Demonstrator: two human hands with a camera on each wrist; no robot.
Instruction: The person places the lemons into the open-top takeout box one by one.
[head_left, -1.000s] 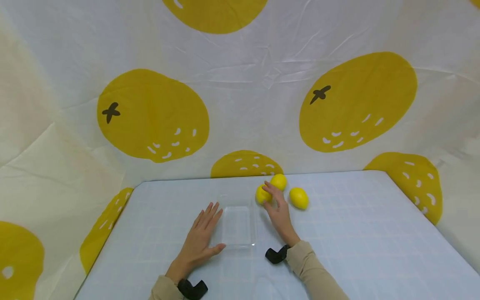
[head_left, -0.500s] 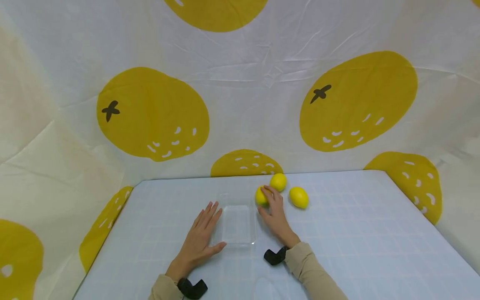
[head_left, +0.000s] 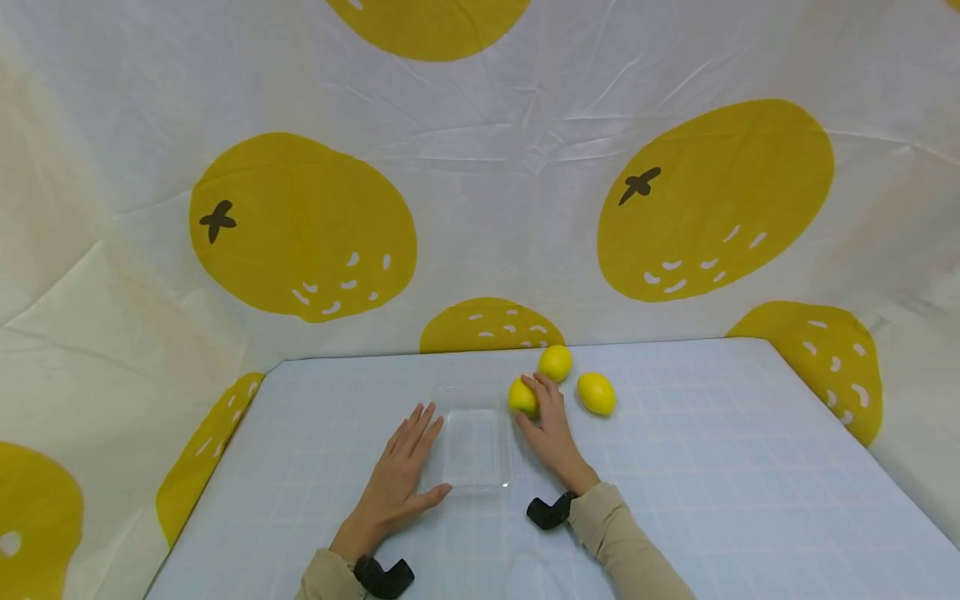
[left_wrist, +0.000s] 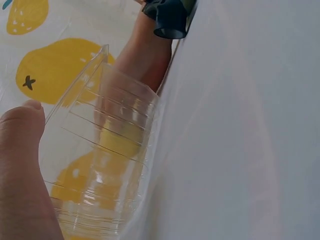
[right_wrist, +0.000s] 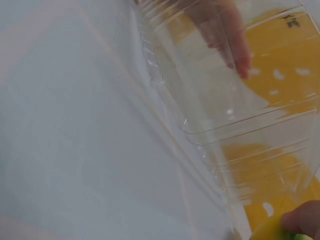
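Observation:
My right hand (head_left: 553, 433) holds a yellow lemon (head_left: 519, 398) between thumb and curled fingers, by the far right corner of a clear plastic container (head_left: 472, 454). In the right wrist view the thumb (right_wrist: 305, 220) presses on that lemon (right_wrist: 267, 230), with a bit of green beside it. My left hand (head_left: 401, 475) lies against the container's left side, fingers straight and thumb spread along the near side. Through the clear wall (left_wrist: 85, 130), the left wrist view shows the held lemon (left_wrist: 120, 137). Nothing is visible inside the container.
Two more lemons lie behind and right of my right hand: one at the back edge (head_left: 555, 363), one farther right (head_left: 597, 394). A faint transparent curved item (head_left: 536, 575) is at the front. A fruit-print cloth (head_left: 510, 208) hangs behind the pale checked table (head_left: 712, 467).
My right hand's fingers have come down and closed around the nearest lemon, which has shifted slightly toward the container. My left hand and the container keep their places.

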